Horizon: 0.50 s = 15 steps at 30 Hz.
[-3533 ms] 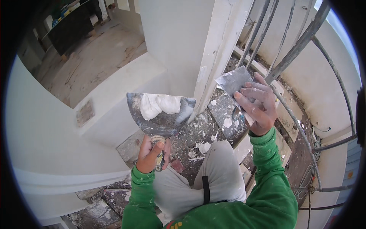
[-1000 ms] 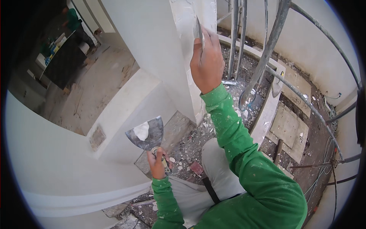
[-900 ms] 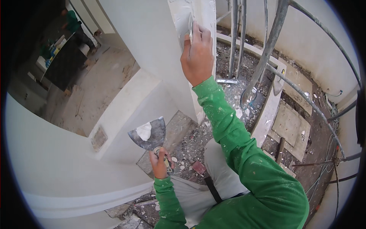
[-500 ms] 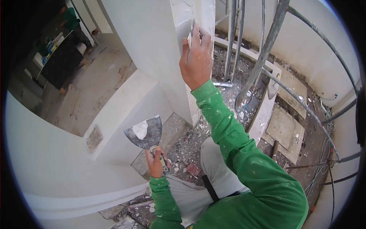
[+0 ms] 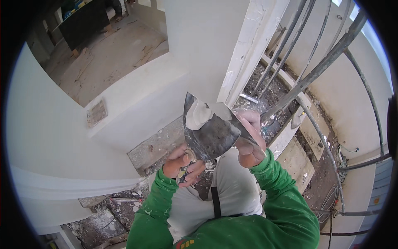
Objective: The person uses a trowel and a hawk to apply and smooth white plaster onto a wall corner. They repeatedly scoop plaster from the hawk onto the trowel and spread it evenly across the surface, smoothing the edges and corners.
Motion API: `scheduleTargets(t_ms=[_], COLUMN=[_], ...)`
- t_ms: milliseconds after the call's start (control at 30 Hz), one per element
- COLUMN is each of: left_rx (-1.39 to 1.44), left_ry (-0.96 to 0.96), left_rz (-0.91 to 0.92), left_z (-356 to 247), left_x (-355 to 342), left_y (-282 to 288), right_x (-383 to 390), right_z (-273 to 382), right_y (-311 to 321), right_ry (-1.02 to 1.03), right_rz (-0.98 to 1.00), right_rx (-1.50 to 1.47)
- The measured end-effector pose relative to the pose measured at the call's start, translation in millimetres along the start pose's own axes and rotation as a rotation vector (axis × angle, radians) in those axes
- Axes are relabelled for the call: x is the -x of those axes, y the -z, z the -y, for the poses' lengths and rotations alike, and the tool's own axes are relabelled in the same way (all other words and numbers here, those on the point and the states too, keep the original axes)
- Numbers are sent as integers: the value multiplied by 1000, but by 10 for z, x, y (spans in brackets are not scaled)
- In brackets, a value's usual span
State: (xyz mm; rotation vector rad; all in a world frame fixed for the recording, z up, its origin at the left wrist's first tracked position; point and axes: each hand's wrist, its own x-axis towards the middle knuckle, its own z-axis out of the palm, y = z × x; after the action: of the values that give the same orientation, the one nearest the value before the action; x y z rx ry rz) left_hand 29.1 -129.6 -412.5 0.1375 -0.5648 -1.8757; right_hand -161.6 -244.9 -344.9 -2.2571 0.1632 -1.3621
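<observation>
Clock positions are taken from the centre of the larger blade. The smooth white plastered wall (image 5: 62, 124) stands at 9 o'clock and the chipped white-painted pillar edge (image 5: 244, 50) at 1 o'clock. Grey round metal bars (image 5: 315, 83) run at about 2 o'clock. The person's pale grey dusty trousers (image 5: 224, 186) are at 6 o'clock, below both hands.

The broad, dark, fan-shaped metal putty knife (image 5: 213, 139) is between the hands, blade face up and tilted. The right hand (image 5: 253, 123), at between 2 and 3 o'clock, grips the smaller flat metal scraper (image 5: 221, 110), its thumb on the near side and fingers on the far side. The left hand (image 5: 174, 165), at 8 o'clock, is closed around the stained handle (image 5: 190, 154) of the putty knife.

The scraper lies at about 1 o'clock, its leading edge overlapping the upper part of the larger blade in view; firm contact cannot be confirmed. A smooth white lump of paste (image 5: 198, 116) sits on the larger blade at 11 o'clock, beside the scraper's edge and above the left hand.
</observation>
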Motion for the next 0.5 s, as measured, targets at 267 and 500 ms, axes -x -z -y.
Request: scheduleTargets(t_ms=[267,500], left_rx=[-1072,-1322], left_ry=[-81,-221], left_rz=[-291,-275], left_z=[-387,-354], left_x=[-18,-150], left_y=[-172,-317], right_x=[-26,-456], right_z=[-181,105], right_y=[803,619], right_ry=[54,519], right_rz=[93,527], right_rx=[680,828])
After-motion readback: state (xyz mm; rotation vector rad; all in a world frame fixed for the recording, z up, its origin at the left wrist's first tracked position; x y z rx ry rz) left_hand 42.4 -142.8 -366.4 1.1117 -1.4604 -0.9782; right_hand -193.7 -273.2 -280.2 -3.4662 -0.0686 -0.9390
